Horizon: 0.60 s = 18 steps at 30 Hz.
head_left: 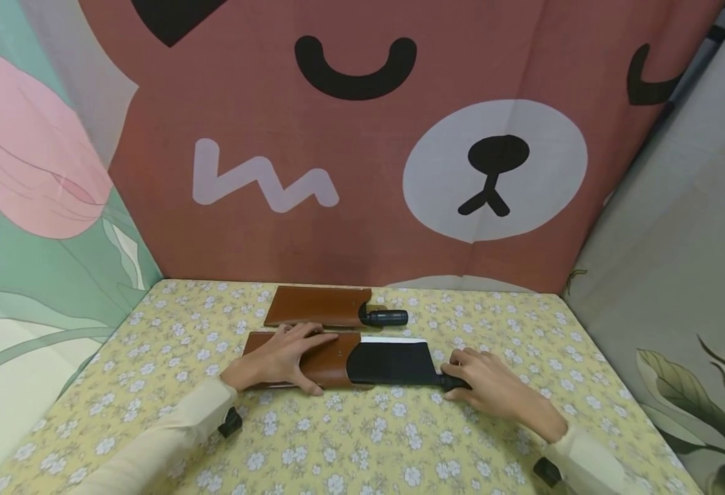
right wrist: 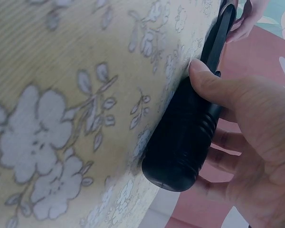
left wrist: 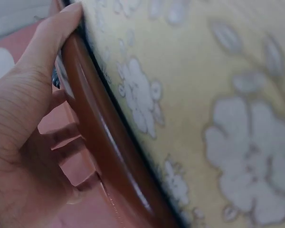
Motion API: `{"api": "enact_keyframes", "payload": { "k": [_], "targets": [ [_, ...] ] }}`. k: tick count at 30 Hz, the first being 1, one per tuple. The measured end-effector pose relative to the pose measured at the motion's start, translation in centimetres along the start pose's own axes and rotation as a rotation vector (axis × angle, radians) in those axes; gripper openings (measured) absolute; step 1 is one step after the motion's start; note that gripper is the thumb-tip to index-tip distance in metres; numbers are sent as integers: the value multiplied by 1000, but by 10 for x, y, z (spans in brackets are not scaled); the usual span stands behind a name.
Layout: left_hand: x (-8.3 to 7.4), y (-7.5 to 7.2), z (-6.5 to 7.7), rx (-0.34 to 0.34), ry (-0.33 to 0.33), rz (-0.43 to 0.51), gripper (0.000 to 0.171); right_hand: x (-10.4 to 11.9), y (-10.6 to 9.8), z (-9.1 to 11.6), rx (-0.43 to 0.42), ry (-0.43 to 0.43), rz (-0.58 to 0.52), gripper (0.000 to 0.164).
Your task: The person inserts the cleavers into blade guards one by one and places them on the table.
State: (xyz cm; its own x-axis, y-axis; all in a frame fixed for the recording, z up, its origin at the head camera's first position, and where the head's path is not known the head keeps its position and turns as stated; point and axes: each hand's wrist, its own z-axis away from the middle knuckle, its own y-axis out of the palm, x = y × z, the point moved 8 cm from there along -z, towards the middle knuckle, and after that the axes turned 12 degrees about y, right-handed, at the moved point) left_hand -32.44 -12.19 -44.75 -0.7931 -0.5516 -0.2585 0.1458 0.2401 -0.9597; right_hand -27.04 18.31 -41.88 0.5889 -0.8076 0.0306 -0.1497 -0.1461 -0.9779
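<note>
A cleaver (head_left: pixel 392 361) with a black blade and bright edge lies flat, its front part inside a brown leather sheath (head_left: pixel 330 363). Much of the blade shows between sheath mouth and handle. My left hand (head_left: pixel 285 354) holds the sheath from above, fingers spread across it, with the thumb (left wrist: pixel 57 33) along the near edge. On the right, my right hand (head_left: pixel 492 381) grips the cleaver's black handle (right wrist: pixel 180 135), thumb on the near side and fingers on the far side. The blade's tip is hidden in the leather.
Just behind lies a second brown sheath (head_left: pixel 316 306) with a black knife handle (head_left: pixel 388 317) sticking out to the right. A yellow floral cloth (head_left: pixel 362 440) covers the table. Printed fabric hangs at the back (head_left: pixel 362 240) and both sides.
</note>
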Motion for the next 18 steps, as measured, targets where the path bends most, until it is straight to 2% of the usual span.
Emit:
{"api": "enact_keyframes", "payload": {
  "k": [6,10,14,18],
  "targets": [
    [4,-1,-2,-3,-5,35,106,2,1,-5,11,5,8,39],
    [2,1,-4,-8,9,58,106,4,4,-7,49,7,3,42],
    [1,5,-4,-6,17,69,106,11,6,-11,43,-41,6,39],
    [4,4,-3,-8,-8,68,107,16,4,-16,13,-75,18,33]
  ]
}}
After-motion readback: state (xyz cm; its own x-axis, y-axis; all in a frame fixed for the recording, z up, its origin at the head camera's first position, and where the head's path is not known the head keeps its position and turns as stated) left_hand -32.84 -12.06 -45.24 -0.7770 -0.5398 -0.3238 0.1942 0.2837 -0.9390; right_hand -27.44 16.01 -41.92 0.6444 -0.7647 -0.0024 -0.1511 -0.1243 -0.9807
